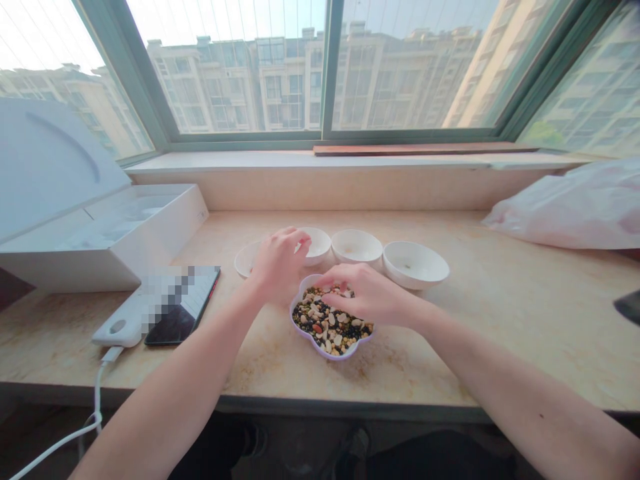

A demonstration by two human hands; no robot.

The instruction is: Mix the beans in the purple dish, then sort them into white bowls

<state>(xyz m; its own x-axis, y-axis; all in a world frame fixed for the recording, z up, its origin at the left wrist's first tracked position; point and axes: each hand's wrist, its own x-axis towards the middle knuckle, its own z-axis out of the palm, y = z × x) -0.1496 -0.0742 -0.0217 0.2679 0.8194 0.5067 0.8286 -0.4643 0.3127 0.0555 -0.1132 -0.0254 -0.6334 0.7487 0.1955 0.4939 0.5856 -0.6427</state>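
Forearms [200,380] cross the countertop [525,300] toward four white bowls [357,247] and, nearer, a lilac scalloped bowl [340,358] of beans [356,329] and peanuts [343,318]. Thumb and fingers apart, the right hand [363,293] hangs over it; a knuckle bumping the rim could spill beans. The left hand [280,260] part-hides two white bowls, its hold unreadable.

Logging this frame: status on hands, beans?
Left hand above round white bowl, grip unclear. Right hand open above lilac scalloped bowl. It partly hides multicoloured mixed beans.

an open white box [160,233] stands behind a dark phone [173,327] and a white device [117,327] with a cable [97,393], while a plastic bag [575,210] lies far right below the window [329,73].
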